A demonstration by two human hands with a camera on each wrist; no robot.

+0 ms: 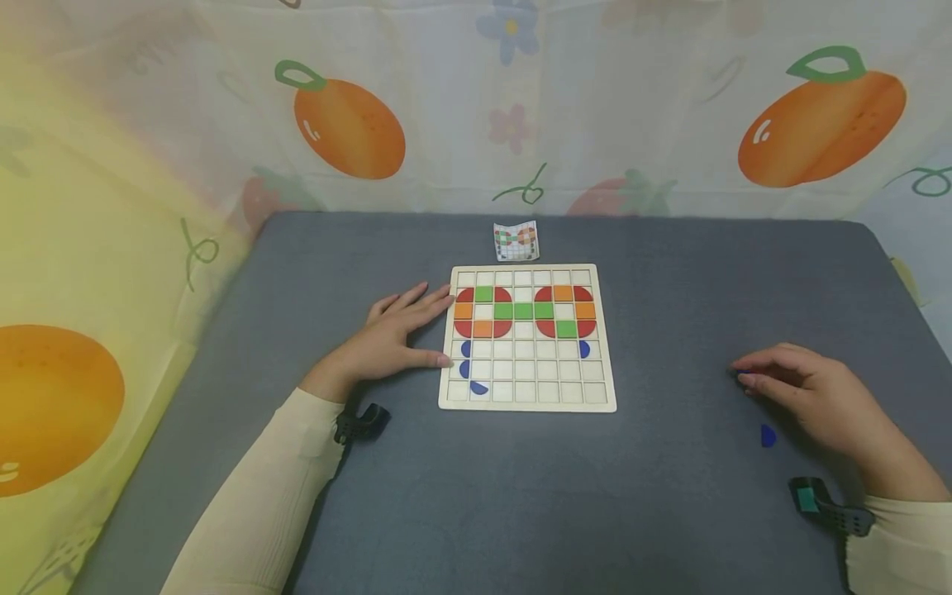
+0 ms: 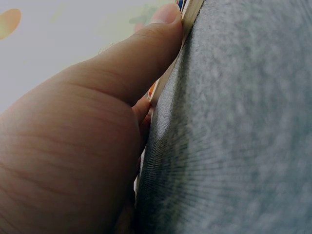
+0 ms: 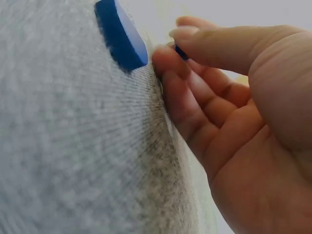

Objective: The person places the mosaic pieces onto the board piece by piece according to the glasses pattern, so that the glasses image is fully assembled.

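Observation:
A square wooden grid board lies on the table, with red, orange, green and blue pieces set in its cells. My left hand touches the board's left edge, its fingers spread and its thumb on the lower rim. In the left wrist view the thumb lies against the wooden edge. Off to the right, my right hand pinches a small blue piece between thumb and fingers; most of it is hidden. A blue half-round piece lies on the table just below that hand.
Behind the board lies a small printed pattern card. The grey table reaches back to a fruit-print cloth hanging along the far side and the left. Dark straps circle both wrists.

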